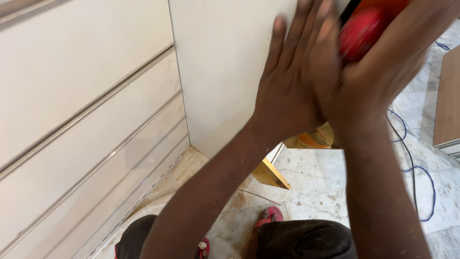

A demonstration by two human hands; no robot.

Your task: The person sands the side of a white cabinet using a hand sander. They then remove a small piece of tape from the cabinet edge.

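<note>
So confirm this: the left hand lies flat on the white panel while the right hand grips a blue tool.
Not quite. In the head view the tool in the right hand is red, not blue. The left hand does lie flat on the white panel.

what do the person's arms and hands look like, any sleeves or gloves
Both forearms are bare, with no sleeves in view. The left hand and the right hand wear no gloves, and no rings or watch show. Fine pale dust or specks dot the forearms. The right hand is motion-blurred, so finer detail there cannot be told.
</note>
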